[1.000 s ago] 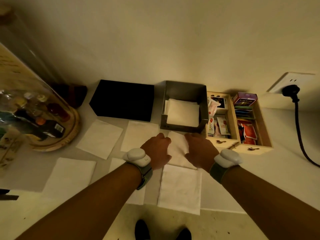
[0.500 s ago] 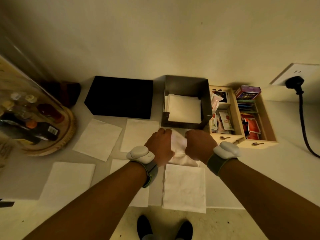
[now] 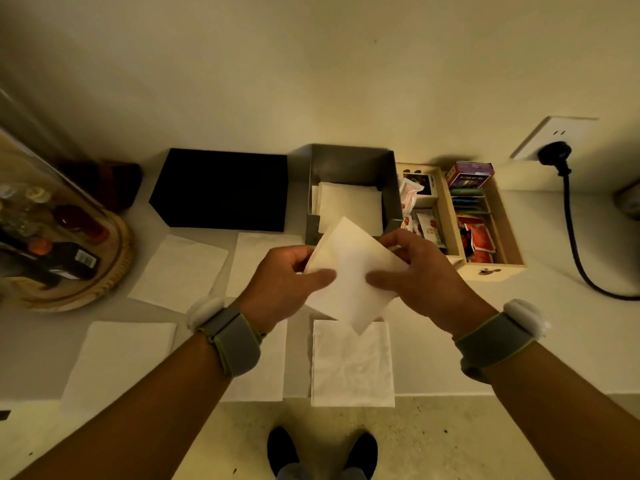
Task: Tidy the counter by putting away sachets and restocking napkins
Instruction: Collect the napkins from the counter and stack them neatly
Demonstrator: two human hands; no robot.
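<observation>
Both my hands hold one white folded napkin [image 3: 349, 271] in the air above the counter, turned like a diamond. My left hand [image 3: 282, 284] pinches its left side and my right hand [image 3: 419, 277] pinches its right side. Just behind it stands the grey metal napkin holder [image 3: 353, 161] with a stack of napkins [image 3: 349, 202] inside. Several more napkins lie flat on the counter: one below my hands [image 3: 353, 365], one at the left [image 3: 180, 271], one at the near left [image 3: 121, 358]. A wooden sachet box [image 3: 502, 268] full of sachets [image 3: 479, 237] sits right of the holder.
A black box [image 3: 225, 188] sits left of the napkin holder. A glass dome over small bottles on a wooden base [image 3: 114, 268] stands at the far left. A black cable [image 3: 575, 244] runs from a wall socket at the right. The counter's front edge is near my wrists.
My hands have gathered the napkin off the counter and lifted it, turning it so that it now faces me between both hands in front of the holder.
</observation>
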